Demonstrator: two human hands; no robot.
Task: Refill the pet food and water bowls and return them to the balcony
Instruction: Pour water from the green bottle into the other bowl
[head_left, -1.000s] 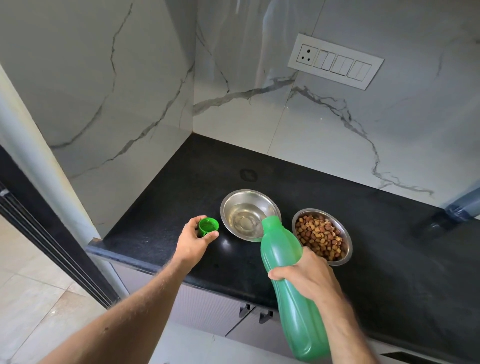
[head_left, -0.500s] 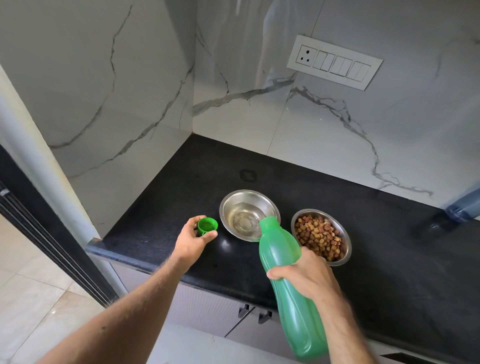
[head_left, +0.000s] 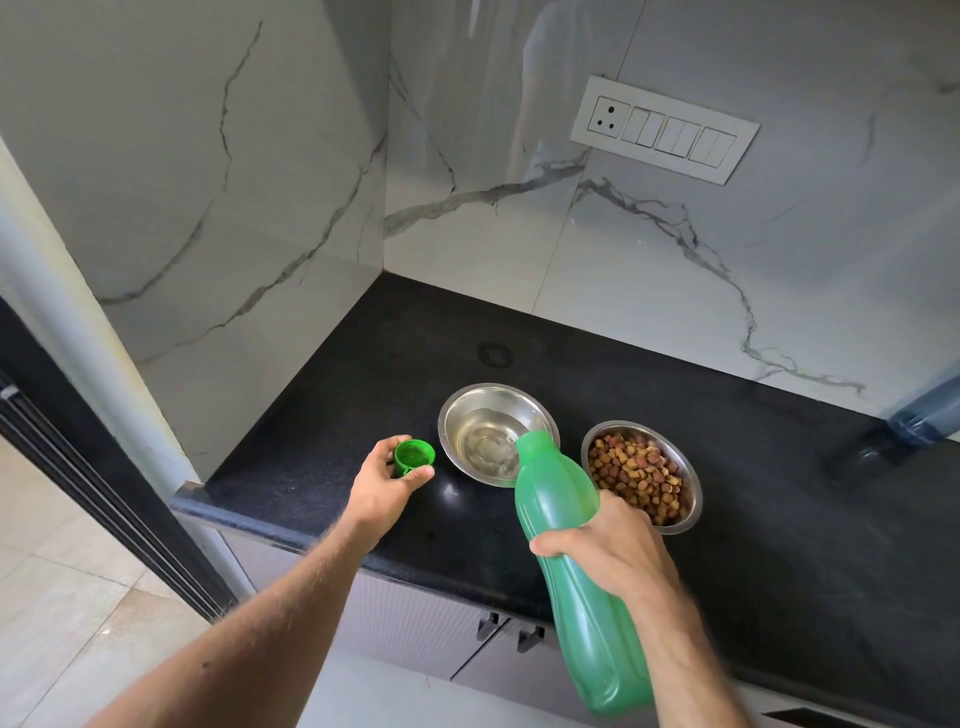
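Two steel bowls stand side by side on the black counter (head_left: 363, 395). The left one is the water bowl (head_left: 485, 415), holding shallow clear water. The right one is the food bowl (head_left: 644, 478), filled with brown kibble. My right hand (head_left: 608, 551) grips a green plastic bottle (head_left: 576, 571) around its middle, tilted so its open mouth sits over the water bowl's near rim. My left hand (head_left: 379, 488) holds the bottle's green cap (head_left: 413, 456) just left of the water bowl.
Marble-patterned walls close the counter's left and back sides, with a switch panel (head_left: 665, 136) on the back wall. A blue object (head_left: 924, 415) lies at the far right. Cabinet handles (head_left: 509, 631) sit below the counter edge; tiled floor (head_left: 62, 597) lies to the left.
The bottle and both hands have barely shifted; the bottle stays tilted over the water bowl.
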